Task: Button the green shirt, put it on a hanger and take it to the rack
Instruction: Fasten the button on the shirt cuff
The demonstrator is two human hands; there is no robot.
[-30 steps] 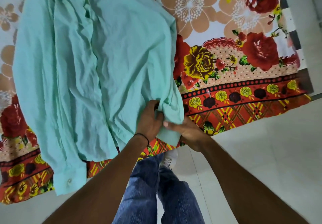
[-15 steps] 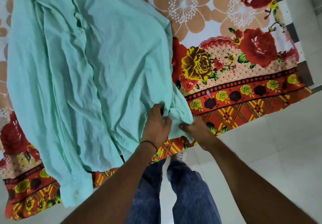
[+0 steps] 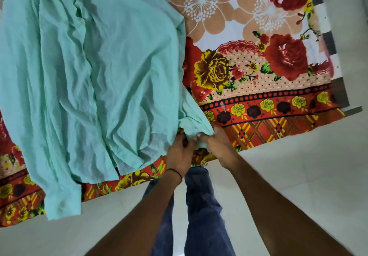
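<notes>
The shirt (image 3: 89, 66) is plain mint green. The bedsheet (image 3: 258, 76) is red, yellow and beige florals. The jeans (image 3: 203, 216) are dark blue.

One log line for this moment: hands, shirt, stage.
green shirt: spread on floral sheet | left hand: grips shirt's near-right edge | right hand: pinches same edge | stage: not yet hung | hanger, rack: not in view

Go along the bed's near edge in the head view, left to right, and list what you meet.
Dangling cuff of the green shirt → left hand → right hand, both hands pinching another bit of the shirt → bare corner of the floral bedsheet.
</notes>
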